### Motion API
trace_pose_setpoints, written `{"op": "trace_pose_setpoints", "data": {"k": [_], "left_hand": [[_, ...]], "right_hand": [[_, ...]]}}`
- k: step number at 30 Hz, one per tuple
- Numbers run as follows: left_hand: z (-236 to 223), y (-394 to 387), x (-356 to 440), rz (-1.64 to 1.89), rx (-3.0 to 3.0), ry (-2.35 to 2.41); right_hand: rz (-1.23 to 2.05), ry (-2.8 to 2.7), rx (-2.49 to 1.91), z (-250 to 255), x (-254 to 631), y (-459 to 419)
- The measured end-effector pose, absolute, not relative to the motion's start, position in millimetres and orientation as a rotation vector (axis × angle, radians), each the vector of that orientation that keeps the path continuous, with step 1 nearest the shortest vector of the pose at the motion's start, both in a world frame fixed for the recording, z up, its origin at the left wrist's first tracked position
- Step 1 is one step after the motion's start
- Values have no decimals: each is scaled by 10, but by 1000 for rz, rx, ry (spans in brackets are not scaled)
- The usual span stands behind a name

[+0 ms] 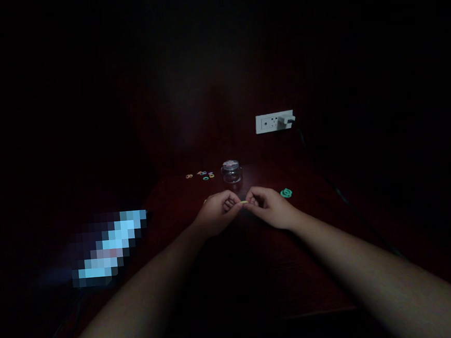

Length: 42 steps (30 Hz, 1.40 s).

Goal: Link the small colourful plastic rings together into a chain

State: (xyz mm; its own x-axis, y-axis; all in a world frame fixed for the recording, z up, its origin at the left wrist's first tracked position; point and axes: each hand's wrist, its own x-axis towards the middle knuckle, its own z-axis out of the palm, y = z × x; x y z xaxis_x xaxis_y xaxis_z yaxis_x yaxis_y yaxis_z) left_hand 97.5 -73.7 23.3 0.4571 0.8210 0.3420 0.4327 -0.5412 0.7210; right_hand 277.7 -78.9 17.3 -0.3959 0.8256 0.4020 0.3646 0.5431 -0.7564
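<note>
A small yellow hair tie (244, 202) is pinched at both ends between my two hands, above the dark red table. My left hand (221, 209) grips its left end with thumb and forefinger, the other fingers curled in. From the opposite side, my right hand (269, 206) holds the right end in the same kind of pinch. Just beyond the hands stands a clear jar (231, 173) with a lid on it. Several green hair ties (285, 193) lie in a little heap right of my right hand. Partly hidden behind my left hand is another yellow bit.
Several loose coloured hair ties (205, 178) are scattered left of the jar. A pixelated bright screen (112, 248) lies at the left. On the wall, a white socket (268, 123) holds a plug (287, 119), and a dark cable (342, 196) runs down the right side. The surroundings are very dark.
</note>
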Motion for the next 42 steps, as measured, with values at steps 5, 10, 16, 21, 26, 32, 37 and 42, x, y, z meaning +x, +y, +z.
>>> {"op": "trace_pose_setpoints", "data": {"k": [5,10,16,21,26,32,37,42], "left_hand": [[252,-746,971,913,2171,1039],[247,-752,977,886,2169,1026],[251,-750,984,891,2175,1001],[253,-744,977,949,2196,1060],[234,-746,979,877,2175,1014],[234,-750,978,871,2166,1010],[226,-721,979,939,2207,1075],[215,-702,990,967,2158,1110]], "right_hand": [[725,-2005,-956,166,2777,-789],[663,-2016,-993,184,2794,-765],[687,-2010,-991,161,2802,-747],[836,-2035,-926,136,2789,-758],[768,-2021,-968,140,2787,-756],[738,-2010,-997,121,2795,-730],[844,-2068,-945,95,2792,-740],[885,-2052,-937,114,2786,-764]]}}
